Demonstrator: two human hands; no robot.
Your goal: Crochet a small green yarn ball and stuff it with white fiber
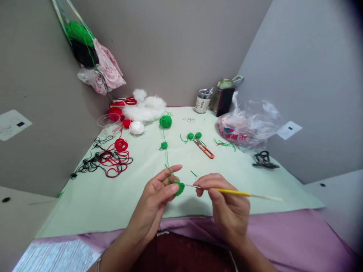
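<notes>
On the pale counter (93,204), two small green balls (190,136) lying farther away look finished. Near, my left fingers (170,171) pinch the green crochet piece (179,190), seemingly incomplete, its yarn (167,155) attached; my right fingers (208,182) grasp the yellow hook (234,192).

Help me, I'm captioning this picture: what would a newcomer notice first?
Probably the yellow-handled tool in the right hand, its tip at the green yarn piece held in the left hand. Then red cord tangled with black cord at the left of the table, and white stuffing toward the back.
</notes>
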